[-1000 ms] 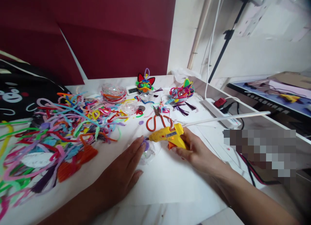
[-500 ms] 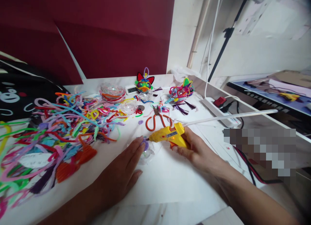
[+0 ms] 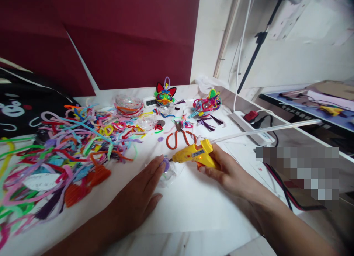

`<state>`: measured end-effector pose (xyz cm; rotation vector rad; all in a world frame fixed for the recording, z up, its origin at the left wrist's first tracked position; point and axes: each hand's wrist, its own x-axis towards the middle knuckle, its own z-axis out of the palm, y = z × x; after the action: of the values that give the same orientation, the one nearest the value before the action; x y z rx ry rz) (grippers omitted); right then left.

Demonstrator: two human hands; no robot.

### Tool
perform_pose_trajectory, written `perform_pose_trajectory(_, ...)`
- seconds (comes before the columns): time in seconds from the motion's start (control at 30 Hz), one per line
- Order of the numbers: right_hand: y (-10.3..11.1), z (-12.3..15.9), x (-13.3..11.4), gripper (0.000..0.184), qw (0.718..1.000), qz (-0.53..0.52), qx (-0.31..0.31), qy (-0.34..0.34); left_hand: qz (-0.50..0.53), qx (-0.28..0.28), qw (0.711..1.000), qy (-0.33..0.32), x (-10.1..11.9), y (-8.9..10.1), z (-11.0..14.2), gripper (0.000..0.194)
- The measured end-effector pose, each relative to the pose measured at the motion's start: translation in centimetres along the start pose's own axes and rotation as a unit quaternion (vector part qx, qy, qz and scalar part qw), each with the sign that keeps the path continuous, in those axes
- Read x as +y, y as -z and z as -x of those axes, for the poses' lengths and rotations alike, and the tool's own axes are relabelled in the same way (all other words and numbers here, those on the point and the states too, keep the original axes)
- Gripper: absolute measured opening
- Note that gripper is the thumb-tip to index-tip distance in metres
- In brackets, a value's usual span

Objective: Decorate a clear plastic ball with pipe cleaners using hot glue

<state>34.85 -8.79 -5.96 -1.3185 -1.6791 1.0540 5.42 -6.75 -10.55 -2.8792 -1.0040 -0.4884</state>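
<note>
My right hand [image 3: 224, 166] is closed round the handle of a yellow hot glue gun [image 3: 197, 155], with a long white glue stick [image 3: 265, 130] jutting from its back. The gun's nozzle points left, close to a small purple fuzzy coil [image 3: 166, 165] on a clear plastic ball [image 3: 167, 177]. My left hand [image 3: 143, 186] holds the ball against the table, its straight fingers together at the coil and the thumb lower down, apart from them. The fingers hide part of the ball. Just beyond the gun lie pliers with orange handles [image 3: 172, 141].
A heap of coloured pipe cleaners [image 3: 83, 149] spreads over the left. Further back are a stack of clear plastic shells [image 3: 128, 105], a cat-eared ornament [image 3: 165, 95], a colourful fish-like ornament [image 3: 207, 104] and a small digital clock [image 3: 149, 102]. A white power strip [image 3: 251, 128] lies along the right edge.
The glue gun has shifted slightly to the right, its nozzle drawn back a little from the purple coil. My left hand stays on the ball.
</note>
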Motion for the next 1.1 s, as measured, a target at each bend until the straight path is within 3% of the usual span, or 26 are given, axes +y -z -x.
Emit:
perform_pose_trajectory(0.53,-1.6,-0.1,0.0,0.032,1.0,-0.013,0.016,-0.003,-0.001,-0.004,1.0,-0.003,0.1,0.1,0.0,0.073)
perform_pose_trajectory(1.1,-0.6,0.2,-0.7,0.03,0.999,0.036,0.008,-0.009,-0.014,-0.002,1.0,-0.005,0.0,0.1,0.0,0.074)
